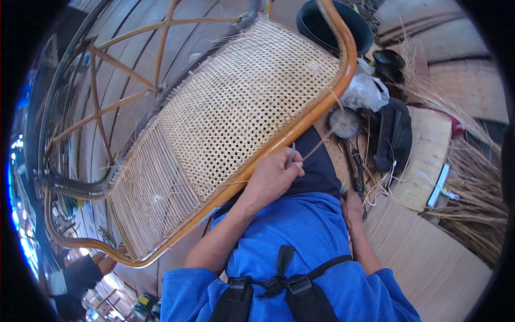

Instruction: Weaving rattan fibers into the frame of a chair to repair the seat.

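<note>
A woven cane panel (241, 91) fills a curved rattan frame (300, 126) that leans across my lap. Its upper part has a finished open weave, while the lower left part shows only parallel cane strands (155, 198). My left hand (274, 174) is closed beside the frame's near rail, pinching a thin cane strip (315, 149) that runs out to the upper right. A small greyish tip also sticks up from these fingers. Down by my right thigh is my right hand (352, 206), its fingers mostly hidden; whether it holds anything does not show.
To the right lie a round metal-looking container (344, 123), a plastic bag (367, 92), a black bag (394, 134), a white power strip (439, 185) with cables and bundles of cane (475, 177). A dark bucket (332, 24) stands behind. Another person's leg (83, 276) shows at lower left.
</note>
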The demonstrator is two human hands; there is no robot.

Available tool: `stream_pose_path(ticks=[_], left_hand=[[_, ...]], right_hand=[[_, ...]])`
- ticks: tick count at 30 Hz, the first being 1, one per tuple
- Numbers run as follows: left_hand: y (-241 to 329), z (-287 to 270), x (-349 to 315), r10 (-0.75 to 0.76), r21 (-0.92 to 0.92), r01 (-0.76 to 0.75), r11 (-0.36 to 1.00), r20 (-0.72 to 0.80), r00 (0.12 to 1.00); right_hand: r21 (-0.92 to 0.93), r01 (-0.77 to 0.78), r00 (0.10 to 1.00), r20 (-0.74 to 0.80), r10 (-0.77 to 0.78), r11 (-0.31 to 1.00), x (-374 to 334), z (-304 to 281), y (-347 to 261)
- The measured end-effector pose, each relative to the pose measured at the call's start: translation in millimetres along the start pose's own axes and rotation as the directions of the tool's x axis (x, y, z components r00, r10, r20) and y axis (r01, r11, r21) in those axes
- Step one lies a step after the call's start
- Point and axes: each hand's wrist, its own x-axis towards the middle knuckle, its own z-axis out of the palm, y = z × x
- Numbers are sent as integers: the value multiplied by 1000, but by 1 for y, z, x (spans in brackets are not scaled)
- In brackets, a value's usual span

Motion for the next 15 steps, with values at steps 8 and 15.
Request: stream_pose_path(ticks=[8,15], left_hand=[[-12,0,1,192,149,-176,973,-100,976],[-20,28,7,392,256,-361,897,-80,916]], right_hand=[[484,3,999,-38,18,875,-2,-7,24],[596,252,955,-24,-296,763,11,-88,-37]])
